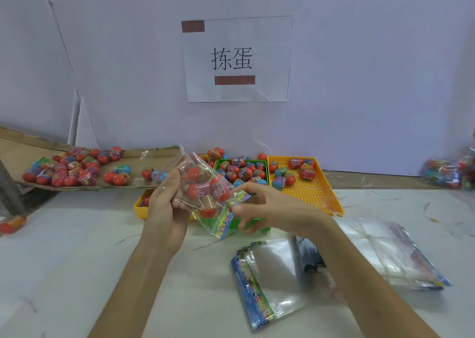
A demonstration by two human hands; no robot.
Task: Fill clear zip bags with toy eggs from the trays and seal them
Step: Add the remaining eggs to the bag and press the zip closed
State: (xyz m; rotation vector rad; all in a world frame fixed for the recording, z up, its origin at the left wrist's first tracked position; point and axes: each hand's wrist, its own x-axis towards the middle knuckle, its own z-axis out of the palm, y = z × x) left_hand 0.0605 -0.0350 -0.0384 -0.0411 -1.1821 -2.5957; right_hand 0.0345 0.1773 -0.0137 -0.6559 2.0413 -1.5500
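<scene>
Stray toy egg point(12, 224): lay alone on the white table point(77, 273) at the far left edge.
Cardboard sheet point(23, 147): lay at the rear left and carried a loose spread of toy eggs point(66, 169), mostly red-bottomed.
Left yellow tray point(140, 210): sat just beside the cardboard, largely hidden behind the left hand.
Left hand point(164, 206): fingers were curled round the left side of the zip bag and held it up.
Zip bag point(205, 188): clear, filled with several toy eggs, held tilted in the air above the trays between the 2 hands, its printed strip toward the lower right.
Green tray point(257, 161): stood behind the bag and held a heap of eggs.
Right hand point(264, 209): thumb and fingers pinched the bag's printed strip; the fingertips were blurred.
Right yellow tray point(316, 196): touched the green tray; a few eggs lay at its far end.
Empty bag stack point(270, 281): lay flat on the table under the right forearm.
Second bag stack point(385, 250): lay just right of the first.
Filled bags point(447, 174): rested at the far right edge, blurred.
</scene>
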